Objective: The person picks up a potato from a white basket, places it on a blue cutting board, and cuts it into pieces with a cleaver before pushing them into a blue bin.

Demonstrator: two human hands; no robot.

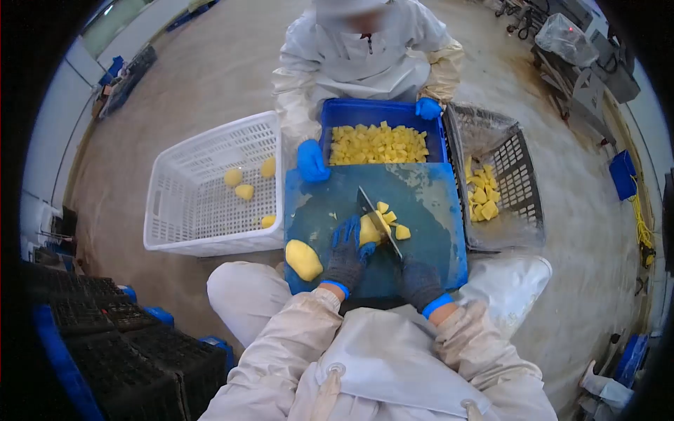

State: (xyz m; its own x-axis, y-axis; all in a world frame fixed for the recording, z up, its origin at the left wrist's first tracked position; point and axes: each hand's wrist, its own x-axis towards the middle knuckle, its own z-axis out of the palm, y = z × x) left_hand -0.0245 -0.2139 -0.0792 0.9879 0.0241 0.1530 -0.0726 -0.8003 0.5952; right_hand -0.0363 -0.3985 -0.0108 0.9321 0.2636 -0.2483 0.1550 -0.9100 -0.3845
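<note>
My left hand, in a dark glove, has its fingers closed on a peeled potato lying on the blue-green cutting board. In my right hand is the handle of a large knife. The blade slants across the right side of that potato. Several cut potato chunks lie just right of the blade. A whole peeled potato rests at the board's left front corner, beside my left hand.
Beyond the board, a blue tub holds diced potato; a person in white with blue gloves sits behind it. A white crate with several potatoes stands left. A dark crate with potato pieces stands right. Black crates are lower left.
</note>
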